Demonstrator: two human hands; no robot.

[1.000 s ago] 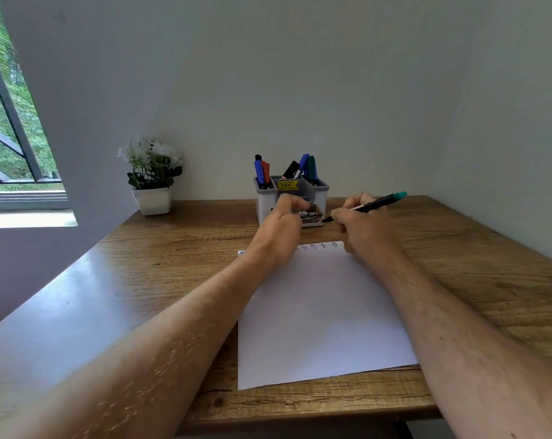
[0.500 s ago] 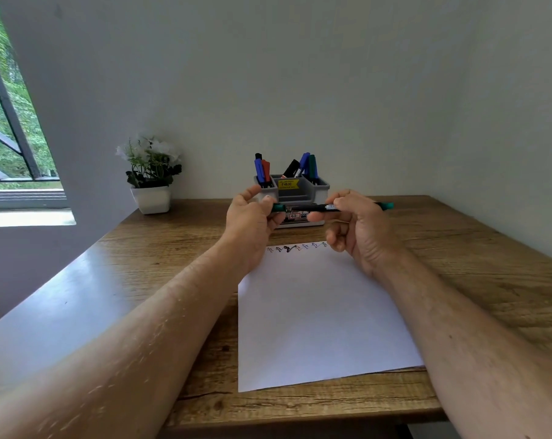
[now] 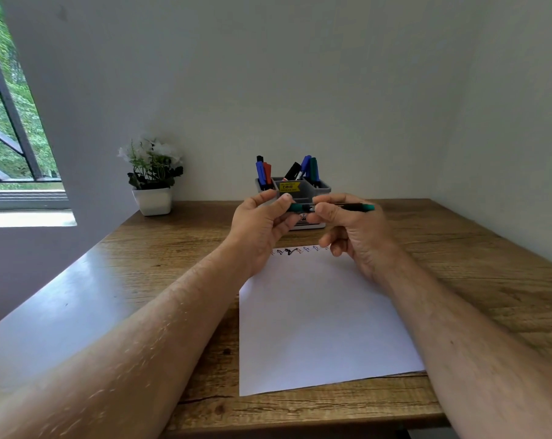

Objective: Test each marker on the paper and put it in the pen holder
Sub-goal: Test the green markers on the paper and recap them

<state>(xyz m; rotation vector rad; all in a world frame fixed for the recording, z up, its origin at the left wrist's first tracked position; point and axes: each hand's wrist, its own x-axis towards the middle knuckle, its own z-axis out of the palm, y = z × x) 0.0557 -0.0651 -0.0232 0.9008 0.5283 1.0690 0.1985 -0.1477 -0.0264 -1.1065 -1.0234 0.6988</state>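
A green marker (image 3: 350, 207) lies level in the air between both hands, in front of the grey pen holder (image 3: 321, 186). My right hand (image 3: 354, 229) grips its black barrel. My left hand (image 3: 259, 223) pinches the green cap end at the marker's left. The holder stands at the back of the desk with several markers upright in it: blue, red, black and green. A white sheet of paper (image 3: 316, 318) lies on the desk below my hands, with a row of small coloured scribbles (image 3: 295, 250) along its far edge.
A white pot with white flowers (image 3: 153, 182) stands at the back left of the wooden desk (image 3: 477, 280). A window is at the far left. Walls close in behind and to the right of the desk.
My right hand lifted the marker off the paper and turned it level. My left hand rose from the paper's edge and brought the green cap onto the marker's tip end.
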